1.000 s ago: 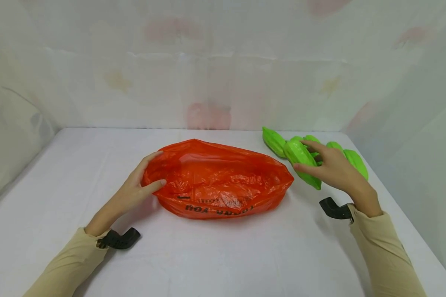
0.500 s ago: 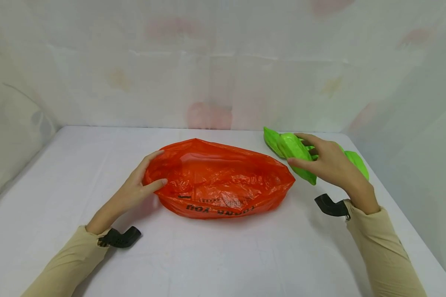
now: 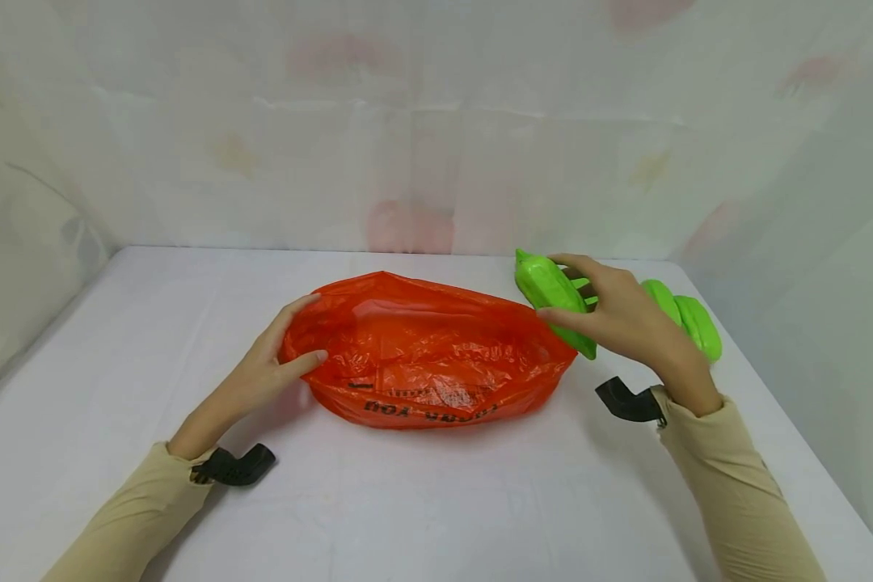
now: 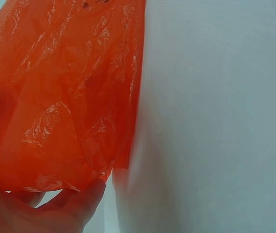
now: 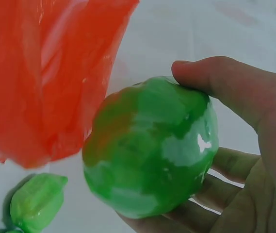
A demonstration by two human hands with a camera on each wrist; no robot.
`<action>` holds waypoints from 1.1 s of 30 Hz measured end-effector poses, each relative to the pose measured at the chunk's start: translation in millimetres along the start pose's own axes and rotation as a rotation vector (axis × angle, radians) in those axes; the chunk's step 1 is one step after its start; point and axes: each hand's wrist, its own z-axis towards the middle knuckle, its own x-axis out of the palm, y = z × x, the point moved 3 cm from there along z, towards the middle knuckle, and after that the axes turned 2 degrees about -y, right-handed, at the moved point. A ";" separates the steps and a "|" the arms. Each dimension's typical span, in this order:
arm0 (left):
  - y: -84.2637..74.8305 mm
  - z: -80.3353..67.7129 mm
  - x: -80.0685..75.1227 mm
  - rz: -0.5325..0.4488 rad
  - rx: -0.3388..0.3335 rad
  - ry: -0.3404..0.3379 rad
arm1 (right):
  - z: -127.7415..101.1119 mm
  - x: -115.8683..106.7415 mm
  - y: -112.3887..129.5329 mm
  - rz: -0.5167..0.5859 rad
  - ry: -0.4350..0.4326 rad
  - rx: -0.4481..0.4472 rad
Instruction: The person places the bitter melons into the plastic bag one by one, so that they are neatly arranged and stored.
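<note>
A red plastic bag [image 3: 436,347] stands on the white table with its mouth gaping upward and dark lettering on its front side. At its left end my left hand [image 3: 262,360] holds the rim, thumb and fingers hooked over it and spread apart; in the left wrist view the bag [image 4: 60,102] hides most of the fingertips. My right hand [image 3: 622,315] grips a glossy green ridged fruit [image 3: 553,295], long with pointed ends, above the table beside the bag's right end. The right wrist view shows that fruit [image 5: 150,150] end-on between thumb and fingers.
Two more green fruits show past my right hand, one [image 3: 662,299] next to another [image 3: 702,327] near the table's right edge. Green also shows between the right fingers. Another fruit [image 5: 38,201] lies below the bag in the right wrist view. Patterned cloth [image 3: 436,162] walls the back and sides.
My right hand has moved left with the green fruit, from beside the other fruits to the bag's right end. The left hand and bag have stayed almost still.
</note>
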 end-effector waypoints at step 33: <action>-2.8 1.0 1.7 -0.009 -0.017 0.008 | 29.1 54.9 50.9 0.013 0.074 -0.159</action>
